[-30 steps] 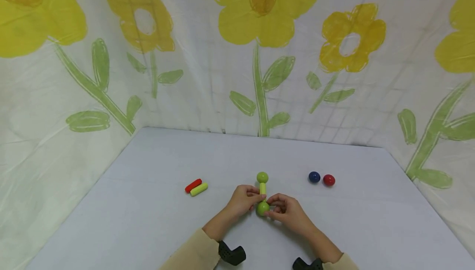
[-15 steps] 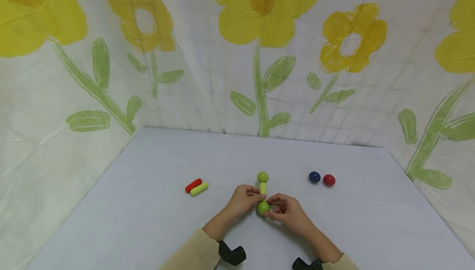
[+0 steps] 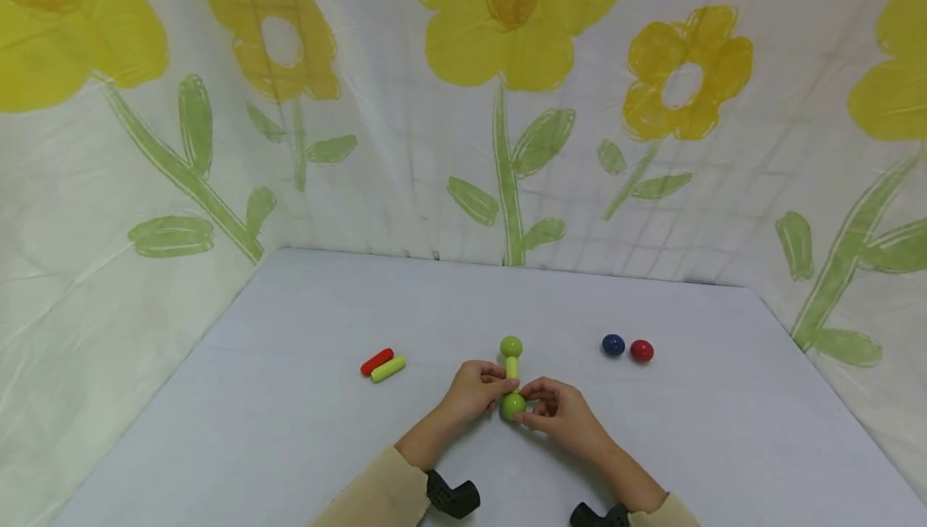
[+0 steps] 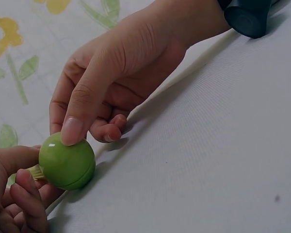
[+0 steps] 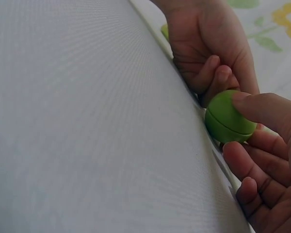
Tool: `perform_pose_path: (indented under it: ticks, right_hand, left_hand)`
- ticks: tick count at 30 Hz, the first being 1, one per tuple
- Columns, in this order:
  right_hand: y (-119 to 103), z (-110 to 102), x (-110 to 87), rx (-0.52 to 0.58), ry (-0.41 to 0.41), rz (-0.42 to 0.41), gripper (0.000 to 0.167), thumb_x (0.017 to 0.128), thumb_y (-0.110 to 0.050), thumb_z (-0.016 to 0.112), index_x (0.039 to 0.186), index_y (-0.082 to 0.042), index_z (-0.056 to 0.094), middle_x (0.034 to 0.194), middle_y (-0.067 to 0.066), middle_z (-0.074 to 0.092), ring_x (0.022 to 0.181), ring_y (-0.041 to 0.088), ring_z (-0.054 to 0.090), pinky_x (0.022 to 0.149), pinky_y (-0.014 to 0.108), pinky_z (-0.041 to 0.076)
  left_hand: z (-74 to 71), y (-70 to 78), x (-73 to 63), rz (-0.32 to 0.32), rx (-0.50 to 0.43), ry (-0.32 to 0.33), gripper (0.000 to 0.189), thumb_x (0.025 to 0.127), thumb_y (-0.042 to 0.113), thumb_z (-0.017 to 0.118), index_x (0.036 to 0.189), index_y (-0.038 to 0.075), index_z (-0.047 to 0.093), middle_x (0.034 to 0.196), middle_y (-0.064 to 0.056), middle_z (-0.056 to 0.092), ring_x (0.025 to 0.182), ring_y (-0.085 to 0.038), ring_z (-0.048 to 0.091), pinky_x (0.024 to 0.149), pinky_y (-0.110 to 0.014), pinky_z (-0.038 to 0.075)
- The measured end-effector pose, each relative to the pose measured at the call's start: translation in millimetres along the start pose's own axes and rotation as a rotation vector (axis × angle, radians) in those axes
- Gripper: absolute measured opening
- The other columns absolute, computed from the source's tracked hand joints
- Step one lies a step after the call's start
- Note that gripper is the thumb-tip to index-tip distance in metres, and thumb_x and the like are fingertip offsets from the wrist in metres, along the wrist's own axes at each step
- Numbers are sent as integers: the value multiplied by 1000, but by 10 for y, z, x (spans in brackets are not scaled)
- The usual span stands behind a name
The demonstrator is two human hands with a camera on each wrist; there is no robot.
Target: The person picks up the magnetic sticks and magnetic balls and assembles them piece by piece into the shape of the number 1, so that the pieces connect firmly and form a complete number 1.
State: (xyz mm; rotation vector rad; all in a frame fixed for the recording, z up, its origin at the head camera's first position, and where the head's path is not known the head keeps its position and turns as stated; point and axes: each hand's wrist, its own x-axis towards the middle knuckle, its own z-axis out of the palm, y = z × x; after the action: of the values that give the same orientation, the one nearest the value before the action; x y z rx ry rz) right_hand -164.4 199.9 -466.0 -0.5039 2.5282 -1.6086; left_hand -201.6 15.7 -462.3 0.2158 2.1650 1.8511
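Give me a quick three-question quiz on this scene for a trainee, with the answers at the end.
1. Multiple choice: what does the right hand pinch?
A) the blue ball
B) the near green ball
C) the red ball

2. True or false: the left hand is touching the blue ball.

3. How many loose things lie to the left of both hands?

Key:
1. B.
2. False; the left hand holds the middle stick.
3. Two: a red stick and a yellow-green stick.
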Motion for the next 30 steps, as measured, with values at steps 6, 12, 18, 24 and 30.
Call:
perform_pose_path:
  ticks: [6, 12, 18, 24, 30]
  right_hand:
    - [-12, 4, -6, -8, 6, -1, 28, 85, -10, 75, 105, 6, 63, 87, 8, 66, 63, 5, 53, 55, 19, 43]
    - [-4, 5, -4, -1, 5, -1, 27, 86, -10, 74, 105, 6, 63, 87, 8, 65, 62, 5, 53, 54, 19, 43]
    - [-1, 4, -3, 6, 6, -8, 27, 86, -9, 74, 104, 7, 63, 87, 8, 66, 62, 4, 54, 53, 19, 43]
    - [5, 5, -2, 10, 8, -8, 27, 86, -10, 74, 104, 7, 63, 87, 8, 66, 62, 5, 55, 53, 19, 43]
    - [0, 8, -4, 14, 13, -2, 27, 86, -10, 74, 104, 7, 63, 86, 8, 65, 62, 5, 54, 53, 19, 43]
  left_hand:
    - [3, -7, 3, -15, 10, 11, 21, 87, 11, 73, 95, -6, 65, 72, 1, 60, 49, -4, 45, 46, -17, 38]
    - [6, -23, 16, -21, 15, 16, 21, 86, 11, 74, 95, -6, 65, 70, 1, 59, 47, -4, 44, 45, -17, 37]
    - [4, -22, 25, -16, 7, 11, 22, 87, 11, 73, 97, -7, 66, 70, 0, 61, 46, -3, 45, 43, -16, 38]
    - [-2, -27, 23, -5, 14, 4, 23, 89, 11, 71, 99, -9, 65, 69, -1, 63, 45, -4, 46, 43, -16, 38]
    - [-24, -49, 22, 11, -15, -3, 23, 91, 11, 69, 101, -9, 65, 66, -2, 63, 44, -5, 48, 42, -17, 39]
